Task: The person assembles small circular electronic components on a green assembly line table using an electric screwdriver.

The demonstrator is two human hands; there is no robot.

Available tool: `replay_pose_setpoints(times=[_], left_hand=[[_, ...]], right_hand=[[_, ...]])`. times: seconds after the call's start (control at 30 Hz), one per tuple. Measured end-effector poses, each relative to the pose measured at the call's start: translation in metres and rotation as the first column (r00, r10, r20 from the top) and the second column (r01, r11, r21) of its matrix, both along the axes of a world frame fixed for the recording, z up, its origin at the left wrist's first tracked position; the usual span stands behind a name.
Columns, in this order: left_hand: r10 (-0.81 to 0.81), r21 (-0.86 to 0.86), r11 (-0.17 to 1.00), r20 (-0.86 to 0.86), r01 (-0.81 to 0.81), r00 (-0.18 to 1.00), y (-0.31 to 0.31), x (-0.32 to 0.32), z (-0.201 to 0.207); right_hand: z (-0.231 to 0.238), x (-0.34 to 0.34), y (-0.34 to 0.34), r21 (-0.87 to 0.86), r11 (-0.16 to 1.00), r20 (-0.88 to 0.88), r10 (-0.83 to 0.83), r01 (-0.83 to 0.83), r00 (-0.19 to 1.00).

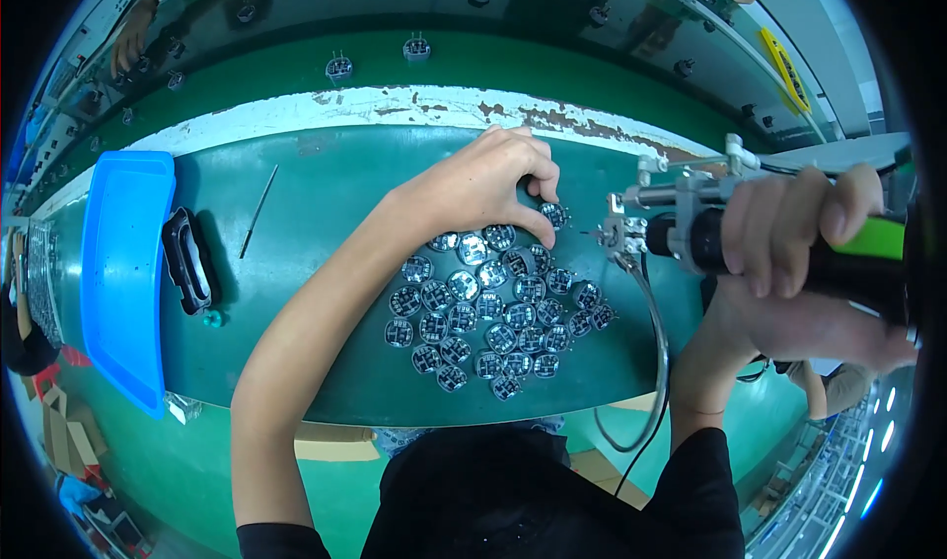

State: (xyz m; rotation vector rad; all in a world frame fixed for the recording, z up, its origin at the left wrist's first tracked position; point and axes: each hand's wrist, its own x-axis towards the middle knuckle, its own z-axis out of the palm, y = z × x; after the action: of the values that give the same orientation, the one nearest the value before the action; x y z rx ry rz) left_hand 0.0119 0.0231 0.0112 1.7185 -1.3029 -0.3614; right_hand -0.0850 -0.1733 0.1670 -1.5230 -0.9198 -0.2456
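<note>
my left hand (pixel 513 179) arches over the far edge of the cluster of round parts (pixel 483 307), thumb and bent fingers nearly together, pinching a single round part (pixel 552 214) just off the cluster's far right corner. my right hand (pixel 789 238), well to the right of the cluster, is wrapped firmly round a black and green tool (pixel 702 240); the tool's metal head (pixel 623 233) points at the pinched part, near but apart from it. a clear hose (pixel 663 352) bends down to the right of the cluster. left of the cluster lie a thin rod (pixel 258 212), then a black holder (pixel 187 261), and farthest out a blue tray (pixel 123 283). beyond the cluster runs a peeling white ledge (pixel 395 105).
</note>
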Motion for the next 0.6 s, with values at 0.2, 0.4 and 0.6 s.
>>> replay_pose_setpoints(times=[0.2, 0.4, 0.6], left_hand=[[0.015, -0.004, 1.0, 0.033, -0.014, 0.999, 0.0, 0.003, -0.003], [0.013, -0.011, 1.0, 0.036, -0.013, 0.999, 0.0, 0.001, -0.003], [0.012, -0.016, 1.0, 0.036, -0.012, 0.999, 0.001, 0.0, -0.006]], right_hand=[[-0.016, -0.002, -0.01, 0.005, 1.0, -0.047, 0.014, -0.014, 0.999], [-0.022, -0.01, -0.021, 0.032, 0.999, -0.084, 0.035, -0.033, 0.996], [-0.024, -0.009, -0.02, 0.054, 0.997, -0.1, 0.067, -0.062, 0.993]])
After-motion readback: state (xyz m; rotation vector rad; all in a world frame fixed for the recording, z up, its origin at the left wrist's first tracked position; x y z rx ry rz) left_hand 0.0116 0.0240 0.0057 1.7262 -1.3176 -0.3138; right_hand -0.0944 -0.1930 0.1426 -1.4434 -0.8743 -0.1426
